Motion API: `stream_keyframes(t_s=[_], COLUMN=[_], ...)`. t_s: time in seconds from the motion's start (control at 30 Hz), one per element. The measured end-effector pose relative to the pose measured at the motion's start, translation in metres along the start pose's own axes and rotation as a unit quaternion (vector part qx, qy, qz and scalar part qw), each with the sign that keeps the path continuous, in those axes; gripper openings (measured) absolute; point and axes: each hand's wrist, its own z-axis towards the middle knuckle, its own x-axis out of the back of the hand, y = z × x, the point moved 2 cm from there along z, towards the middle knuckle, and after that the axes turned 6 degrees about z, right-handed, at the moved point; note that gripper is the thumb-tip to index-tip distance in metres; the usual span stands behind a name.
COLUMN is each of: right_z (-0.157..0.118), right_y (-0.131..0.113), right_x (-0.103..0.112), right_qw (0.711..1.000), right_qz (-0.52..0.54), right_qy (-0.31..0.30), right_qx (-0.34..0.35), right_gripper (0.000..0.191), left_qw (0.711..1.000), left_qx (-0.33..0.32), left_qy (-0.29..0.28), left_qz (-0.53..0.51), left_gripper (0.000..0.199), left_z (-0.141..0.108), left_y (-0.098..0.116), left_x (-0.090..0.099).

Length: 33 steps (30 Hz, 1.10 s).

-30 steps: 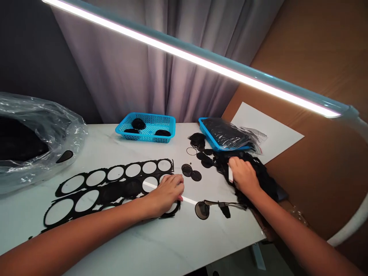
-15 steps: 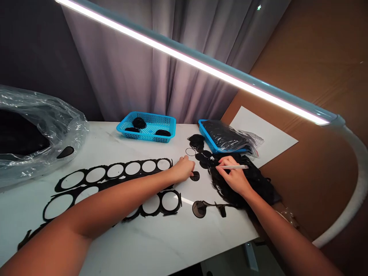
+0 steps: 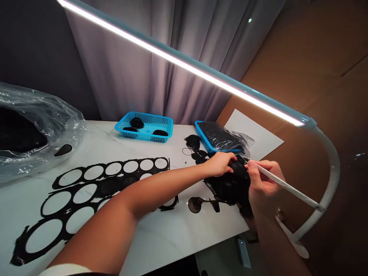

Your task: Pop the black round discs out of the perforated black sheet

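My left hand [image 3: 220,164] reaches across the table to the dark heap, with its thumb and fingers curled round a piece of thin black sheet [image 3: 238,168]. The edges of that piece blend into the black scraps [image 3: 227,188] beneath it. Just to the right, my right hand [image 3: 266,180] grips a slender white tool [image 3: 283,183], shaped like a pen or tweezers. The tool's tip is close to the black piece; whether it touches cannot be made out. Beside the heap lie loose black discs [image 3: 199,155] and a thin black ring [image 3: 187,151].
Black sheets with round holes [image 3: 56,203] spread over the left of the white table. A blue basket [image 3: 143,134] holds black bundles; another blue basket [image 3: 204,138] carries a plastic-wrapped pack. Round tinted glasses [image 3: 194,205] lie near the front. A lamp [image 3: 184,65] spans overhead.
My left hand has moved right from the single black disc to the heap; that disc no longer lies there. My right hand has shifted right and closer, still gripping the white tool.
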Motion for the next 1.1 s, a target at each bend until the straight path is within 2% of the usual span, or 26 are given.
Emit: stream_keyframes(t_s=[0.07,0.1,0.17,0.23,0.3,0.37,0.4,0.47,0.53,0.67,0.73,0.83,0.9,1.0,1.1], right_z=[-0.010,-0.015,-0.026,-0.035,-0.042,-0.049,-0.052,-0.060,-0.067,-0.077,-0.080,-0.082,-0.079,-0.072,-0.063], right_y=[-0.008,-0.010,-0.011,-0.008,-0.002,0.002,0.003,0.005,0.006,0.007,0.010,0.016,0.021,0.029,0.037], right_x=[0.008,0.011,0.012,0.004,-0.016,-0.046,-0.064,-0.101,-0.136,-0.185,-0.199,-0.212,-0.218,-0.222,-0.219], right_qw=[1.000,1.000,1.000,0.995,0.978,0.948,0.930,0.890,0.862,0.856,0.834,0.788,0.769,0.755,0.761], right_qz=[-0.006,-0.008,-0.014,-0.016,0.009,0.055,0.081,0.130,0.151,0.073,0.026,-0.029,-0.046,-0.059,-0.056], right_qy=[0.011,0.010,-0.016,-0.091,-0.197,-0.301,-0.346,-0.421,-0.469,-0.511,-0.547,-0.598,-0.615,-0.627,-0.623], right_qx=[0.001,-0.002,-0.011,-0.034,-0.064,-0.085,-0.092,-0.115,-0.118,0.009,0.070,0.142,0.166,0.181,0.173], right_gripper=[0.019,0.019,0.018,0.017,0.018,0.019,0.020,0.021,0.022,0.021,0.019,0.014,0.012,0.015,0.019], left_qw=[0.999,0.998,0.997,0.993,0.984,0.974,0.969,0.961,0.957,0.959,0.966,0.978,0.984,0.990,0.993], left_qx=[-0.036,-0.045,-0.046,-0.030,-0.002,0.012,0.020,0.023,0.026,0.049,0.049,0.047,0.045,0.035,0.020], left_qy=[-0.014,-0.018,-0.019,-0.040,-0.072,-0.098,-0.103,-0.109,-0.111,-0.111,-0.106,-0.085,-0.069,-0.050,-0.042], left_qz=[0.017,0.030,0.065,0.110,0.160,0.203,0.222,0.251,0.265,0.256,0.230,0.183,0.157,0.127,0.108], left_gripper=[0.037,0.037,0.029,0.014,0.008,0.010,0.011,0.020,0.028,0.042,0.044,0.040,0.039,0.038,0.033], left_z=[0.002,-0.006,-0.039,-0.092,-0.152,-0.204,-0.223,-0.246,-0.251,-0.241,-0.236,-0.230,-0.226,-0.218,-0.208], left_y=[0.006,0.005,-0.005,-0.015,-0.019,-0.016,-0.013,-0.008,-0.006,-0.011,-0.015,-0.021,-0.023,-0.025,-0.022], left_x=[0.011,0.018,0.029,0.033,0.027,0.016,0.009,-0.002,-0.009,-0.012,-0.014,-0.020,-0.025,-0.032,-0.040])
